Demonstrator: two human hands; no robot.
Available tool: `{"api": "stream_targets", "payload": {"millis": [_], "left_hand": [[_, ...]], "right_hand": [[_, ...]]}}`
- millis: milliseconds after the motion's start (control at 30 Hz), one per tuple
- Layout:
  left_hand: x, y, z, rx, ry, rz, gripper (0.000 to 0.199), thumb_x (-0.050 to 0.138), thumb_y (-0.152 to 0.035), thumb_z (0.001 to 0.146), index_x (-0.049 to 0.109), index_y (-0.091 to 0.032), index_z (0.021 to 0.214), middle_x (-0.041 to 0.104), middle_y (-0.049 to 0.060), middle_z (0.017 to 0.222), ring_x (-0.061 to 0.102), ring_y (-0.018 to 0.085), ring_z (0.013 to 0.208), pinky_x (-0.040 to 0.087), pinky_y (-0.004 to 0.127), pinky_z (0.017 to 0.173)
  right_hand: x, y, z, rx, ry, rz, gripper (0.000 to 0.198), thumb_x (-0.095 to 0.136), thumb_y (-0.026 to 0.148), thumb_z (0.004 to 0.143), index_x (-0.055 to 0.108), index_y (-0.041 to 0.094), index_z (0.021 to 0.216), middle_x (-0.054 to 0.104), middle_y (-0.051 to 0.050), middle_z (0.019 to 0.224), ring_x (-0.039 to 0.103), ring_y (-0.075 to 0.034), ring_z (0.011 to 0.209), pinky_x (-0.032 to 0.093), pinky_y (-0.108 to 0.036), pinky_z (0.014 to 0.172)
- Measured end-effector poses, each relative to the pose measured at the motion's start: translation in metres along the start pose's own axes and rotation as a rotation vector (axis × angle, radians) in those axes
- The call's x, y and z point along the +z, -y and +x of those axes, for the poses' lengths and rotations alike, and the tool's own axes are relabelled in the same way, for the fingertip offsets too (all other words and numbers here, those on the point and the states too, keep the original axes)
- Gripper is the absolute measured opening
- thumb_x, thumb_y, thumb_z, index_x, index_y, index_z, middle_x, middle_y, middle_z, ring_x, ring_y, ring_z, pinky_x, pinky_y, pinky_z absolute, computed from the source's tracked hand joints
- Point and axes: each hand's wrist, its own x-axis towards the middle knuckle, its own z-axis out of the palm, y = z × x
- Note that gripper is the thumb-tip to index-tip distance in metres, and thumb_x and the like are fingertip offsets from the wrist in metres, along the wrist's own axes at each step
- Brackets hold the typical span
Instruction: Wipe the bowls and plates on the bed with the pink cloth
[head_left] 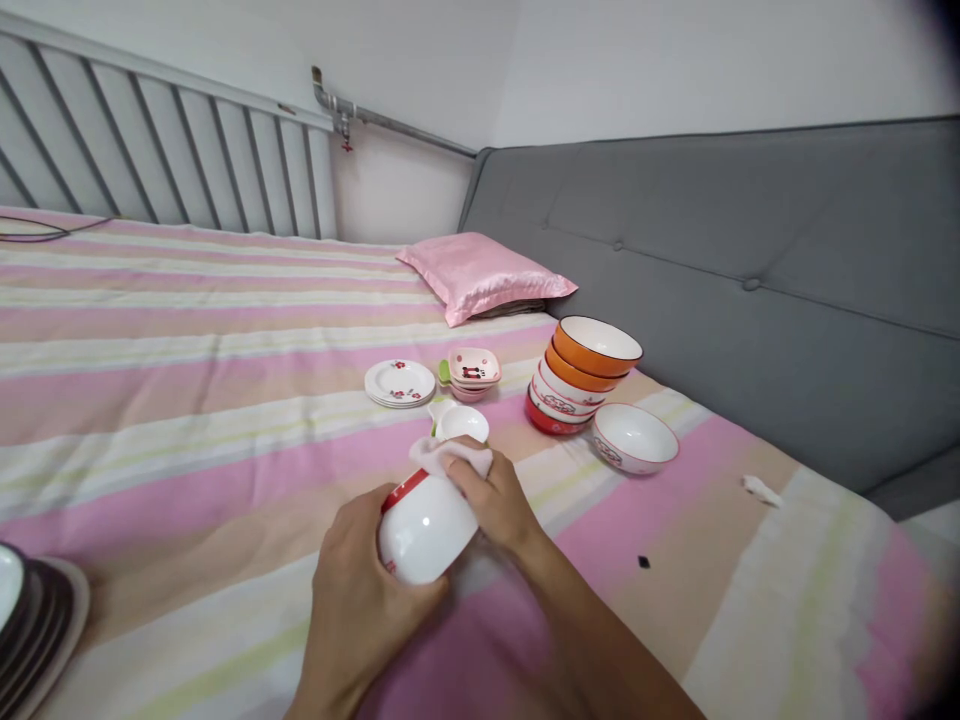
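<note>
My left hand (pixel 364 585) is wrapped round a white bowl (pixel 427 530) with a red patch on its outside, holding it tilted above the bed. A white cloth (pixel 442 458) is pinched in my right hand (pixel 495 495) and pressed against the bowl's rim. Just beyond my hands sits a small white dish (pixel 463 425) with a green-edged handle. Behind it are stacked pink dishes (pixel 474 368), and to their left a stack of white plates (pixel 400 383) with red flowers.
On the right stand stacked bowls (pixel 592 350) in orange, white and red, beside a single white bowl (pixel 637 440). Dark plates (pixel 45 630) are stacked at the left edge. A pink pillow (pixel 487 275) lies near the grey headboard (pixel 712 220). A crumpled white scrap (pixel 761 490) rests on the striped sheet.
</note>
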Motion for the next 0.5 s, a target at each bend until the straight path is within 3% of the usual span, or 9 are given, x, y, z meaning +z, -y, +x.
{"api": "stream_targets", "payload": {"millis": [133,233,333,500], "left_hand": [[0.0,-0.006,-0.001,0.039,-0.018,0.019,0.039,0.063,-0.029,0.058,0.054,-0.019,0.094,0.062,0.006,0.087,0.059,0.024,0.078,0.047,0.035,0.066],[0.002,-0.008,0.0,0.034,-0.004,-0.008,0.015,0.054,-0.031,0.07,0.053,-0.02,0.081,0.059,0.005,0.077,0.057,0.022,0.07,0.045,0.034,0.062],[0.005,-0.009,0.0,-0.007,-0.025,-0.002,0.017,0.055,-0.03,0.068,0.053,-0.019,0.081,0.059,0.005,0.077,0.057,0.023,0.069,0.045,0.035,0.061],[0.008,-0.012,-0.002,-0.044,-0.051,0.029,0.048,0.066,-0.032,0.057,0.054,-0.018,0.1,0.063,0.008,0.091,0.06,0.026,0.083,0.048,0.038,0.071]], "right_hand": [[0.012,0.029,-0.023,-0.268,0.012,-0.324,0.016,0.053,0.024,0.08,0.065,0.021,0.091,0.062,-0.004,0.096,0.053,-0.018,0.093,0.038,-0.031,0.086],[0.021,0.04,-0.034,-0.37,0.061,-0.477,0.022,0.058,0.02,0.074,0.064,0.023,0.095,0.059,-0.003,0.102,0.05,-0.019,0.097,0.036,-0.032,0.087],[0.02,0.039,-0.033,-0.357,0.073,-0.5,0.019,0.058,0.02,0.076,0.063,0.023,0.094,0.059,-0.003,0.101,0.05,-0.019,0.097,0.036,-0.032,0.087],[0.005,0.018,-0.011,-0.151,0.023,-0.295,0.017,0.051,0.029,0.084,0.065,0.021,0.09,0.063,-0.003,0.092,0.053,-0.018,0.09,0.038,-0.029,0.081]]}}
